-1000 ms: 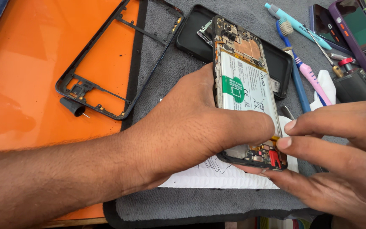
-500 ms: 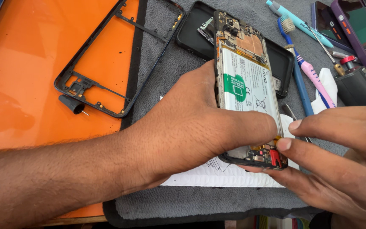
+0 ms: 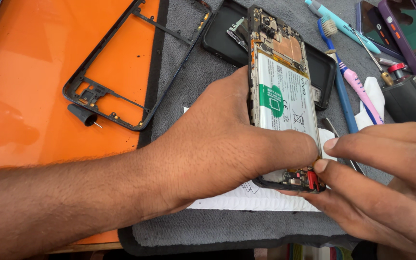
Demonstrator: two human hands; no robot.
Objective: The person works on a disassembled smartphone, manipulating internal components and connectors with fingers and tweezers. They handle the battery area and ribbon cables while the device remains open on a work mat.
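Opened smartphone (image 3: 285,101), its white battery bearing a green round-ended label, stood tilted over the grey mat (image 3: 193,86) near its right edge; left hand (image 3: 217,144) gripped its side, right hand (image 3: 381,178) pinched the lower corner by a red part

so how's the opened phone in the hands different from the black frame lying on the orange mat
The opened phone is full of parts: a silver battery with a green patch and circuit boards. The black frame is a bare outline with the orange mat showing through. The phone is held tilted above the grey cloth by the left hand, with the right hand at its lower end; the frame lies flat, untouched. Both are long, phone-shaped and black-edged.
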